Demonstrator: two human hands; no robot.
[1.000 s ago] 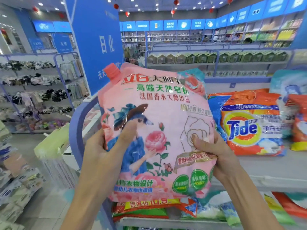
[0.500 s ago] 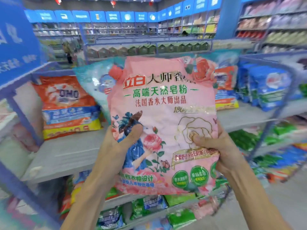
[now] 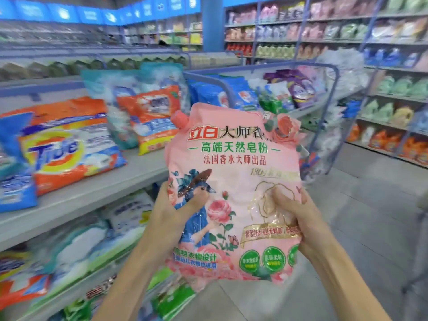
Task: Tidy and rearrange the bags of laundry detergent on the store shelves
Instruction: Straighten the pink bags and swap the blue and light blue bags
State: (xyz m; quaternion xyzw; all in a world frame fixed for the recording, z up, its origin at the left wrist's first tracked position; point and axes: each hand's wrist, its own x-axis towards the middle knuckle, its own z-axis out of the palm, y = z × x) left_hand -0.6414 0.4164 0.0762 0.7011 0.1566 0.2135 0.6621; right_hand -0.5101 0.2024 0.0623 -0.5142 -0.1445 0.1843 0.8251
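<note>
Both hands hold one pink bag (image 3: 234, 193) of laundry powder upright in the air, its printed front facing the camera. The left hand (image 3: 170, 220) grips the bag's lower left edge, with the thumb laid across the front over the picture of a figure in a blue dress and the other fingers hidden behind the bag. The right hand (image 3: 301, 218) grips the lower right edge, and its thumb presses into the front so the plastic creases around it; the rest of its fingers are also behind the bag. A pink screw cap (image 3: 179, 118) sits at the bag's top left corner, above the left hand.

To the left of the left hand and a little higher runs a grey shelf (image 3: 92, 195). On it an orange Tide bag (image 3: 62, 144) leans back, well apart from the held bag. Closer to the hands an orange and yellow bag (image 3: 150, 117) stands against a teal bag (image 3: 129, 89). Beyond the top of the pink bag, further along the same shelf, are blue bags (image 3: 222, 93) and a purple bag (image 3: 298, 86); their print is too blurred to read. Below the left forearm, a lower shelf carries green and white bags (image 3: 76, 244), also blurred. To the right of the right hand lies the grey floor (image 3: 370, 216) of the aisle.
</note>
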